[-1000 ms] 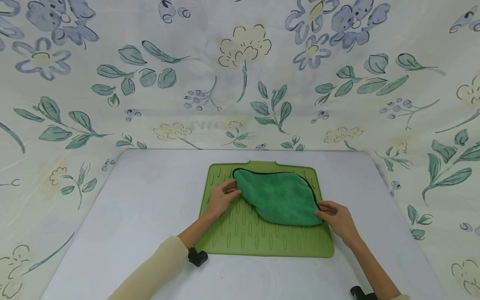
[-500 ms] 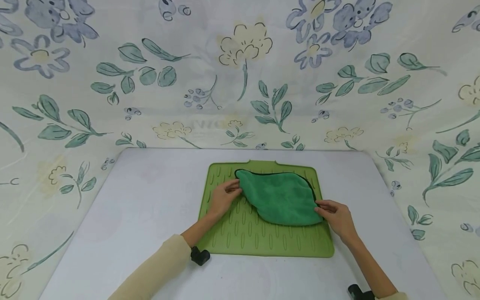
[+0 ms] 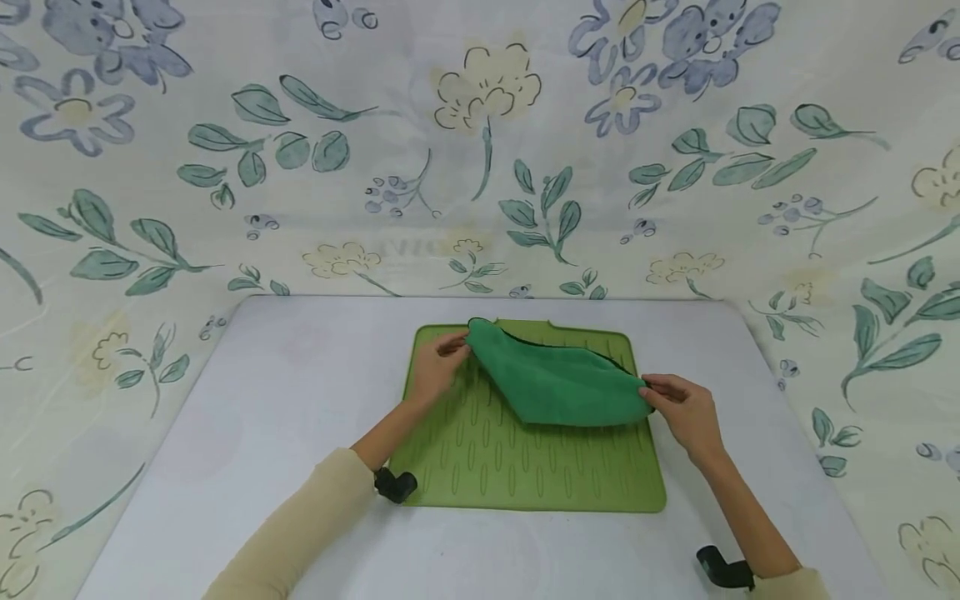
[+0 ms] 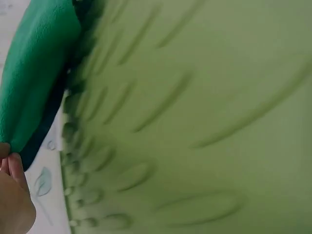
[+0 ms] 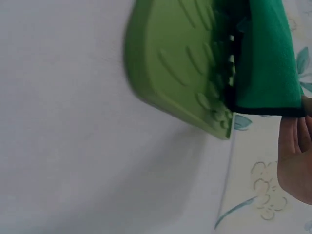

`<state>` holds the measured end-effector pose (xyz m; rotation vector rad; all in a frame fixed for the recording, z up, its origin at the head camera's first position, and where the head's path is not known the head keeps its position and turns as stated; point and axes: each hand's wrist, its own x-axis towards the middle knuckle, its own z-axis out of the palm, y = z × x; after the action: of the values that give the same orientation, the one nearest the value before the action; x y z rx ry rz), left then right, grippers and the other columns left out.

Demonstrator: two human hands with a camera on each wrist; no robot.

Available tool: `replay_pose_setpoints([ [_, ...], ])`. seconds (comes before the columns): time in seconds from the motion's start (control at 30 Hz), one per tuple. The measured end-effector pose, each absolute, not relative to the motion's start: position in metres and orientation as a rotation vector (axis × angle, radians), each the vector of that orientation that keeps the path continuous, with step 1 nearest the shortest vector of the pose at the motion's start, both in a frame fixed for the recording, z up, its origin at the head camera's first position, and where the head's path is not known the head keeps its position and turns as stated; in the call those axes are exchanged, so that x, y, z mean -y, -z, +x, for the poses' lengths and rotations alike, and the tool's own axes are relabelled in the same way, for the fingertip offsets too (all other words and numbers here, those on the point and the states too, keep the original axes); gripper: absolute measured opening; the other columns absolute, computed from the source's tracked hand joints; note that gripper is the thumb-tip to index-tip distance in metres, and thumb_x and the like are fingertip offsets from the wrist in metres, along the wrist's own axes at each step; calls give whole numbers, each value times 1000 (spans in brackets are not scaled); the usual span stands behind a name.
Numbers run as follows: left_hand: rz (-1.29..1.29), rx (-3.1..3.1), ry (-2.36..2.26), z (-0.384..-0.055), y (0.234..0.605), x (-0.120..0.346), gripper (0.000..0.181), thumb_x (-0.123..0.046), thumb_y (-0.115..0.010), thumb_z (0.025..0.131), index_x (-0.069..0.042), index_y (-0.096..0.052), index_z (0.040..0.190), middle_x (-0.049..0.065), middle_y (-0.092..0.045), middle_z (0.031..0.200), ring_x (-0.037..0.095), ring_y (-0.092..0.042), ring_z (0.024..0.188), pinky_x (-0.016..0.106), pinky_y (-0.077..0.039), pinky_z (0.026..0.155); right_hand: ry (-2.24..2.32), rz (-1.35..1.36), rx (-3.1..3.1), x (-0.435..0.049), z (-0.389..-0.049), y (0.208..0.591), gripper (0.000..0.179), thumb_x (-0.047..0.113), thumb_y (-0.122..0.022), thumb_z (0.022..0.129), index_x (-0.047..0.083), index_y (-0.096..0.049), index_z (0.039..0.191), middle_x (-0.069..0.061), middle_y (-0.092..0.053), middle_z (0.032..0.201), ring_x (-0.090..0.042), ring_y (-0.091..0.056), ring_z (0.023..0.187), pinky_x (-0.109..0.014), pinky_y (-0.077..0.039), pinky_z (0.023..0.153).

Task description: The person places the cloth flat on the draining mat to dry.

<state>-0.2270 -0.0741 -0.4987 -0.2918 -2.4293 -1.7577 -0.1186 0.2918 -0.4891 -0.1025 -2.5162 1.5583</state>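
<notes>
A green cloth (image 3: 562, 387) with a dark trim hangs between both hands over the green ribbed mat (image 3: 480, 467). My left hand (image 3: 437, 367) pinches its left corner; in the left wrist view the fingertips (image 4: 15, 163) grip the corner of the cloth (image 4: 36, 68). At the other end my right hand (image 3: 686, 412) pinches the right corner, just past the mat's right edge. The right wrist view shows the cloth (image 5: 273, 58) drooping from that hand (image 5: 297, 156), its dark-edged border along the bottom. The cloth's far edge is raised and its middle sags toward the mat.
The mat lies on a white table (image 3: 300, 375) and has a small tab at its back edge. Behind the table hangs a floral-patterned curtain (image 3: 420, 167). A black wrist camera (image 3: 395, 485) sits at the left wrist, another black camera (image 3: 723, 568) at the right.
Both hands have lifted the cloth's corners up off the mat, the left hand moving up and slightly left, the right up and slightly right. The cloth's near edge has risen and its surface has folded.
</notes>
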Motion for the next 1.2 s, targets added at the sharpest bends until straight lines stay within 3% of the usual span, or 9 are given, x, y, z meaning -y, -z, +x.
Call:
replay_pose_setpoints([
  [0.27, -316, 2429, 1751, -241, 473, 81, 28, -3, -66, 96, 1, -70, 123, 19, -70, 112, 30, -66, 103, 40, -55, 88, -1590, -109, 2473, -292, -125, 473, 31, 15, -71, 95, -7, -69, 118, -6, -72, 100, 0, -62, 88, -18, -52, 72],
  [0.53, -288, 2623, 1677, -239, 489, 87, 30, -4, -67, 95, 3, -68, 124, 20, -70, 111, 33, -65, 106, 43, -55, 89, -1608, -199, 2585, -286, -125, 497, 33, 17, -70, 96, -5, -69, 121, -19, -69, 110, 1, -59, 91, -17, -51, 77],
  [0.83, -294, 2593, 1720, -228, 508, 94, 31, -5, -68, 95, 3, -68, 125, 20, -69, 113, 33, -65, 106, 43, -53, 90, -1620, -274, 2619, -286, -119, 511, 39, 22, -69, 97, -3, -65, 127, -20, -67, 116, 1, -58, 96, -14, -49, 81],
  [1.07, -203, 2610, 1747, -216, 518, 95, 43, -9, -72, 93, 3, -61, 133, 20, -66, 123, 34, -63, 110, 43, -54, 91, -1627, -274, 2661, -289, -108, 509, 52, 34, -66, 98, -1, -59, 136, -23, -65, 122, -30, -62, 113, -19, -49, 84],
  [1.2, -159, 2604, 1784, -210, 522, 93, 46, -10, -71, 94, 4, -58, 136, 21, -64, 126, 34, -62, 114, 41, -53, 93, -1573, -271, 2722, -288, -99, 511, 53, 35, -68, 97, -2, -58, 135, -22, -65, 122, -35, -61, 115, -21, -49, 85],
])
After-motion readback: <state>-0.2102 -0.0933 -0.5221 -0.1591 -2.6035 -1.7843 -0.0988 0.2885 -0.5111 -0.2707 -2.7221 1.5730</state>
